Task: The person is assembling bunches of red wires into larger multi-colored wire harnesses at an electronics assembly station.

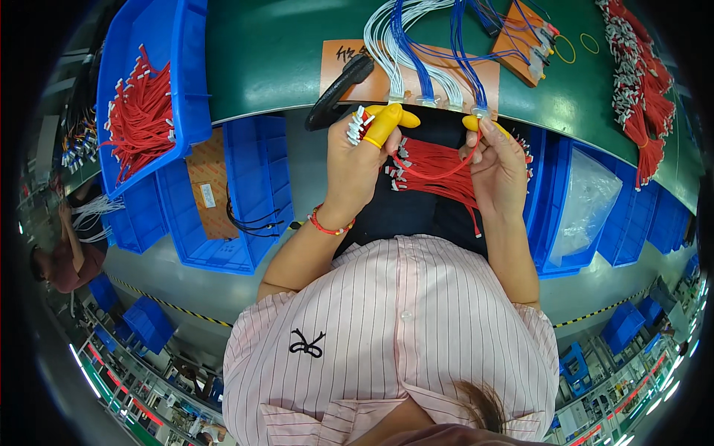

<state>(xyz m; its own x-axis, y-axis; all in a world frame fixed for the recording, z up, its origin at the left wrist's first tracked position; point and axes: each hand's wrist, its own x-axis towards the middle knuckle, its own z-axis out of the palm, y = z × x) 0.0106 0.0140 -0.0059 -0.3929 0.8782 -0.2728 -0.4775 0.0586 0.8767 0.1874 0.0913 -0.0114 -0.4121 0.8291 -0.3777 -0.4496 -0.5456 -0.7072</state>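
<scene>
My left hand (357,152), with yellow finger cots on some fingertips, is closed around several small white connectors (358,125). A single red cable (439,177) sags in a loop from it to my right hand (497,160). My right fingers, one at least in a yellow cot, pinch the cable's other end beside a pale connector (480,112) on the blue wires (468,70). White wires (383,56) and more blue ones end in a row of clear connectors at the table edge. A bundle of red cables (435,163) with white ends lies across my lap.
An orange board (335,70) and a black strap-like object (338,93) sit at the green table's (260,59) edge. A blue bin (193,82) of red cables is at left; more red cables (639,97) hang at right. Blue crates (256,171) stand below. Another person (71,256) is far left.
</scene>
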